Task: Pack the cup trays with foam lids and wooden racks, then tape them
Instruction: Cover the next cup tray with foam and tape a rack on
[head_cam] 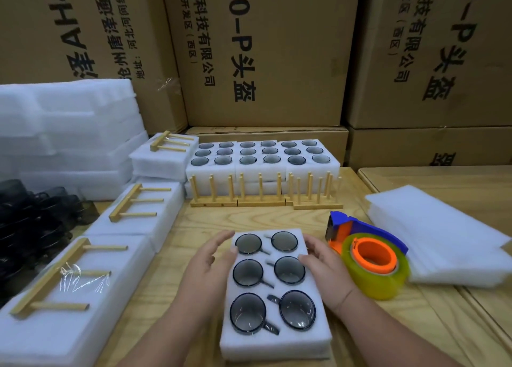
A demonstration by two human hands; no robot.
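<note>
A white foam cup tray [277,344] with several dark glass cups lies on the wooden table in front of me, uncovered. My left hand [213,258] touches its far left edge with relaxed fingers. My right hand [321,258] rests on its far right edge, fingers loosely bent over the foam. A tape dispenser [371,258] with an orange core and blue handle sits just right of the tray. Flat foam lids [443,242] are stacked at the right. Wooden racks [263,195] stand upright behind the tray.
Three more filled cup trays [263,170] sit at the back. On the left, packed foam bundles [69,297] each carry a wooden rack on top. Dark loose cups [33,217] and foam stacks [63,122] lie far left. Cardboard boxes [266,48] wall off the back.
</note>
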